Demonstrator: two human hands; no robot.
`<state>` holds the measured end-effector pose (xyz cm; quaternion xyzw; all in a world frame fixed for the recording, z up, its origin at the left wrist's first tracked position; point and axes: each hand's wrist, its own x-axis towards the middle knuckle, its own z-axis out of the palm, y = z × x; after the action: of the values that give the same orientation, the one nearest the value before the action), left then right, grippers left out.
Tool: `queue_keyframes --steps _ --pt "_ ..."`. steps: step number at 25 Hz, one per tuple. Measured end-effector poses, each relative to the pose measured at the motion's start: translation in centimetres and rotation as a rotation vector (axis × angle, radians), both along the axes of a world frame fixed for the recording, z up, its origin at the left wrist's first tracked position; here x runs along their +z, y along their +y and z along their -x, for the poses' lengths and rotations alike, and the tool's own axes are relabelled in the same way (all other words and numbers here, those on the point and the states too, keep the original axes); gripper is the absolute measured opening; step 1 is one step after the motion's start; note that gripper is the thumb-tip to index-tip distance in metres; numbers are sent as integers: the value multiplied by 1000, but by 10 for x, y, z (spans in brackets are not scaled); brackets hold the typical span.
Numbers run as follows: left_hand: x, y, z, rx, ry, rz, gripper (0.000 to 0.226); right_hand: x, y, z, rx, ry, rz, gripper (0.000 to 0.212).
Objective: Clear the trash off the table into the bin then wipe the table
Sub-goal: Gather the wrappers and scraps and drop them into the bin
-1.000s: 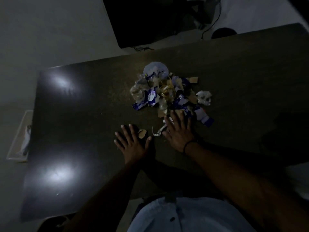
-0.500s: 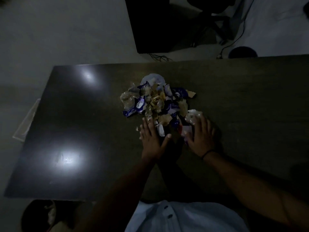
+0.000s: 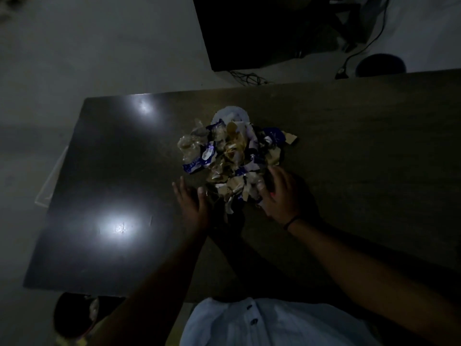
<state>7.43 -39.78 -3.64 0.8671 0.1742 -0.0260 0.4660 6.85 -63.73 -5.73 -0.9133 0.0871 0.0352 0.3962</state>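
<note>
- Dark and round, the bin (image 3: pixel 74 314) sits on the floor at the lower left, just off the near left corner of the table (image 3: pixel 124 171); some pale scrap seems to lie inside it, though the light is too poor to be sure. Standing there, it is an easy drop for anything swept or carried off that corner.
- Glossy dark wood on the table's left half is bare and throws back two lamp glares, so that side looks ready for wiping once the rubbish goes.
- The left hand (image 3: pixel 193 204) lies flat and open on the tabletop, fingers spread, its thumb side touching the near left edge of the heap. It grips nothing; it probably serves as a wall so that scraps do not slide away.
- The trash pile (image 3: pixel 232 156), crumpled blue-and-white wrappers, clear plastic and torn cardboard bits, is gathered in one mound near the table's middle, which makes it simpler to scoop in one go.
- The right hand (image 3: pixel 279 193), with a dark band on its wrist, is open and cupped against the heap's near right side, fingertips among the scraps but closed on none of them.
- Judging by the two palms flanking the mound, a two-handed scoop is being set up; small loose bits may slip out between them.
</note>
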Motion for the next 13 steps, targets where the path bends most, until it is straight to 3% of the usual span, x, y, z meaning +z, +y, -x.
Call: queue_keyframes --steps 4,9,11,13 --pt "-2 30 -39 -29 -50 10 72 17 -41 -48 -184 122 145 69" --pt "17 51 -113 -173 8 -11 88 17 -53 -126 -131 314 -9 85" --pt "14 55 -135 -220 87 75 93 12 -40 -146 -84 365 -32 93" --pt "19 47 -139 -322 122 134 71 14 -18 -156 -31 392 -83 100"
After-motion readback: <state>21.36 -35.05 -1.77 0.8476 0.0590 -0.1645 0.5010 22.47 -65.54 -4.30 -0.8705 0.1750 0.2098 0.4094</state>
